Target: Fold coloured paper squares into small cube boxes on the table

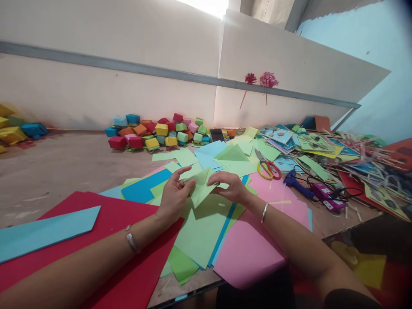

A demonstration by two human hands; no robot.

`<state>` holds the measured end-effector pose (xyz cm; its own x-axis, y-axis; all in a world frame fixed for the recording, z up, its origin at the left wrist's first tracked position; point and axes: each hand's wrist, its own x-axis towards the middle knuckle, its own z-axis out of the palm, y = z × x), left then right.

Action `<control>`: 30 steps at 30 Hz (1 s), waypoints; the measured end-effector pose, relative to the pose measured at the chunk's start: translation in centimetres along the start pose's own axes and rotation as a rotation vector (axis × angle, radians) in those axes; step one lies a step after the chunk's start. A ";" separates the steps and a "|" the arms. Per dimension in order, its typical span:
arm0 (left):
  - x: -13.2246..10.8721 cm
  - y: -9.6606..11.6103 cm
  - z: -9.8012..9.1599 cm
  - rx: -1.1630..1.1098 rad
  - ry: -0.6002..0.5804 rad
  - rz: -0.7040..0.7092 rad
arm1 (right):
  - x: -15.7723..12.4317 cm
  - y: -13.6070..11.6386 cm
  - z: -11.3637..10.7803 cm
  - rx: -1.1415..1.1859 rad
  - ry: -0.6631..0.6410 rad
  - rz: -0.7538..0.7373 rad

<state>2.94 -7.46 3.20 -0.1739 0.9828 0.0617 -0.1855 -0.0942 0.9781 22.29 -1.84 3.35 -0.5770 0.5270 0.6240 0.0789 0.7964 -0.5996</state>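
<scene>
The left hand (174, 195) and right hand (232, 187) pinch a folded green paper (201, 189) between them, above green sheets (201, 234). Small boxes (162, 129) sit beyond the hands; scissors (266, 162) and a glue gun (299, 185) lie right of them.

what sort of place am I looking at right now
Probably a paper-craft workspace: coloured paper sheets spread across the table, with scissors and what looks like a glue gun nearby.
</scene>
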 end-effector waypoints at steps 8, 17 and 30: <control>-0.3 0.3 0.1 -0.241 -0.085 -0.269 | 0.1 -0.1 0.0 -0.022 0.135 -0.042; -0.4 0.3 0.5 -0.404 -0.282 -0.558 | -0.1 -0.1 -0.1 -0.007 0.110 -0.043; 0.0 1.1 0.4 -0.269 -0.217 -0.658 | 0.4 -0.1 -0.7 0.045 0.056 0.005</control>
<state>3.09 -7.55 4.34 0.2448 0.8559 -0.4555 -0.4206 0.5171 0.7455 22.63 -1.51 4.02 -0.5300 0.5477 0.6475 0.0439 0.7802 -0.6240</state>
